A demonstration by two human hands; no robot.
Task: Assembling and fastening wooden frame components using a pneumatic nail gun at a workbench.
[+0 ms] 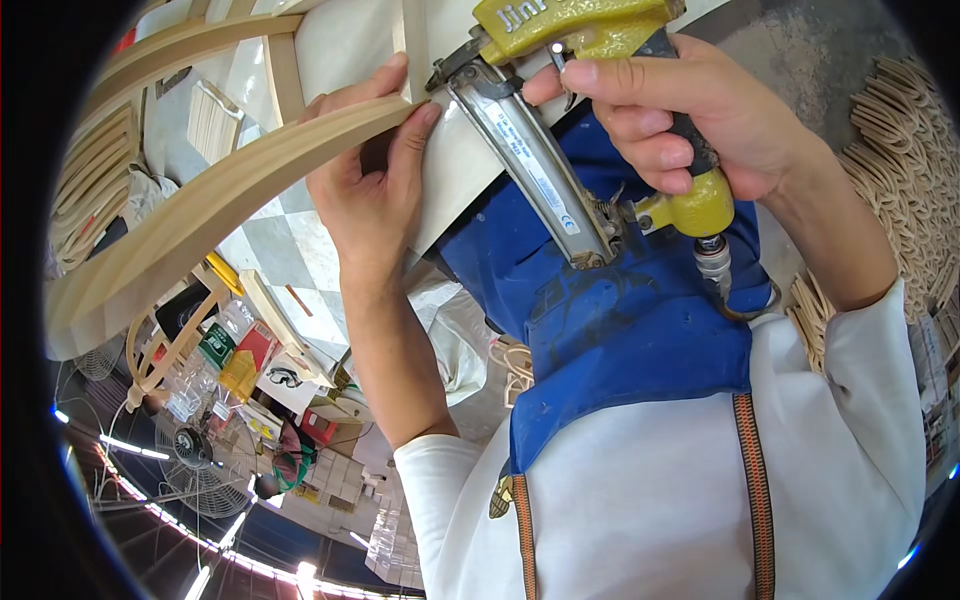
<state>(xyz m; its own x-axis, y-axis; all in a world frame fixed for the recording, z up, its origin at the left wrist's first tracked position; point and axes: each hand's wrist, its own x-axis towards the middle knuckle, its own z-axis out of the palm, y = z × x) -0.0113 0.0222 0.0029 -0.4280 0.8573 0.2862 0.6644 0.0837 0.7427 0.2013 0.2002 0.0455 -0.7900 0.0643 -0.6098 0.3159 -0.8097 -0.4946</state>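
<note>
My right hand [690,120] is wrapped round the grip of a yellow pneumatic nail gun [580,30], its index finger near the trigger. The gun's silver magazine [535,165] slants down toward my blue apron [630,340]. My left hand [370,180] grips the end of a curved wooden piece [240,185], thumb on one side and fingers on the other. The gun's nose sits close beside that end, by a wooden strip [412,45]; whether it touches cannot be made out. The curved piece reaches far to the left over the white work table [460,170].
An air hose fitting [712,262] hangs from the gun's grip. Stacked curved wooden parts [905,180] fill the right side. More wooden frame pieces [190,45] lie at the upper left. A fan [195,447] and a cluttered bench with boxes [245,370] stand at the lower left.
</note>
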